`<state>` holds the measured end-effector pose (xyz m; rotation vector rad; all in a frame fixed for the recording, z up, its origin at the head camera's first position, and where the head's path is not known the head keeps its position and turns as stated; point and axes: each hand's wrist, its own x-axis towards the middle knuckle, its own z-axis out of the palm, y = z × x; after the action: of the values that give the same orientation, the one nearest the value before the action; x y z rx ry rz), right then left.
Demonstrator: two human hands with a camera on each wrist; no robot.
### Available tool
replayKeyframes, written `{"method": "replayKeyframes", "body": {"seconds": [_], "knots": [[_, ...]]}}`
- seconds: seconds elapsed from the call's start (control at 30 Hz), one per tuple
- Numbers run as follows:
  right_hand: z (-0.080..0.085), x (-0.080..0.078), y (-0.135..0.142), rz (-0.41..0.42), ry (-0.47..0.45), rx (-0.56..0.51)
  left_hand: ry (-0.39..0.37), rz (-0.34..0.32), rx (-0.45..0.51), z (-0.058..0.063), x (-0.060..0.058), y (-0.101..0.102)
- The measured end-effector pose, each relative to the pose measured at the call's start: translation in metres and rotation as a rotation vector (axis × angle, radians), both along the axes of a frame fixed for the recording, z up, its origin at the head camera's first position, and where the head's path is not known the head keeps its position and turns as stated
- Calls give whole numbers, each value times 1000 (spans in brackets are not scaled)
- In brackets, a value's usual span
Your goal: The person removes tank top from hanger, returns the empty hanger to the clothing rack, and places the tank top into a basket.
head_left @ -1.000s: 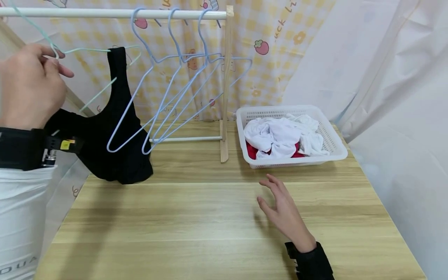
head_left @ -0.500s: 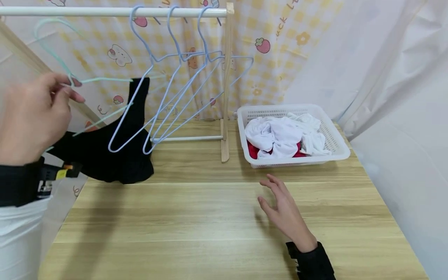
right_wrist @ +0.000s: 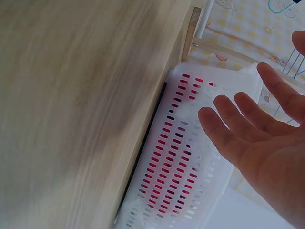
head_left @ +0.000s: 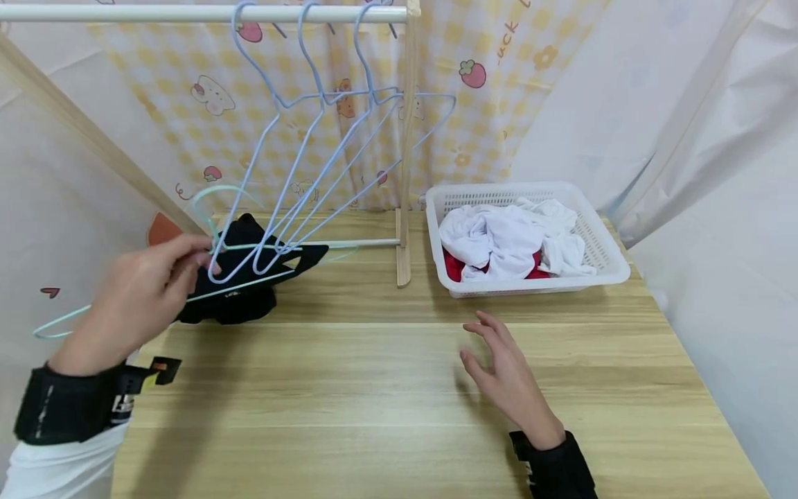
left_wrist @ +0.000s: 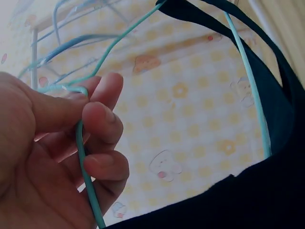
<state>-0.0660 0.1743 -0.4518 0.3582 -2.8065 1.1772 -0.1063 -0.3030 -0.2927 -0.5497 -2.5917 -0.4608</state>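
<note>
My left hand (head_left: 146, 284) pinches a mint-green clothes hanger (left_wrist: 88, 176) near the base of its hook. A black strapped garment (head_left: 233, 305), perhaps a tank top or bra, hangs on that hanger; in the left wrist view its dark cloth (left_wrist: 257, 195) fills the lower right. Low beside the rack, the held hanger is tilted, partly behind the blue hangers (head_left: 321, 159). My right hand (head_left: 508, 374) hovers over the table in front of the basket, its fingers loosely bent and holding nothing. In the right wrist view the right hand (right_wrist: 267, 124) is apart from the basket wall.
Blue hangers hang on the white rail (head_left: 156, 13) of a wooden rack, by its right post (head_left: 408, 138). A white perforated basket (head_left: 530, 290) with white cloths (head_left: 492, 239) and some red cloth (head_left: 454, 265) stands on the wooden table (head_left: 386, 402). Patterned curtain hangs behind.
My left hand has come down and to the right from near the rail, bringing the mint-green hanger and black garment lower. The right hand has stayed in place.
</note>
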Motion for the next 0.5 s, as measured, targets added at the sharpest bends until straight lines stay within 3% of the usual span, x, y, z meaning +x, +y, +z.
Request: {"method": "replayKeyframes", "body": {"seconds": [0.3,0.5], "knots": [[-2,-1,0,7,8,-3,-25,-92,106,-34,25,16],[-3,-2,-1,12,1,-5,-58,-124,107,-49,43,25]]}}
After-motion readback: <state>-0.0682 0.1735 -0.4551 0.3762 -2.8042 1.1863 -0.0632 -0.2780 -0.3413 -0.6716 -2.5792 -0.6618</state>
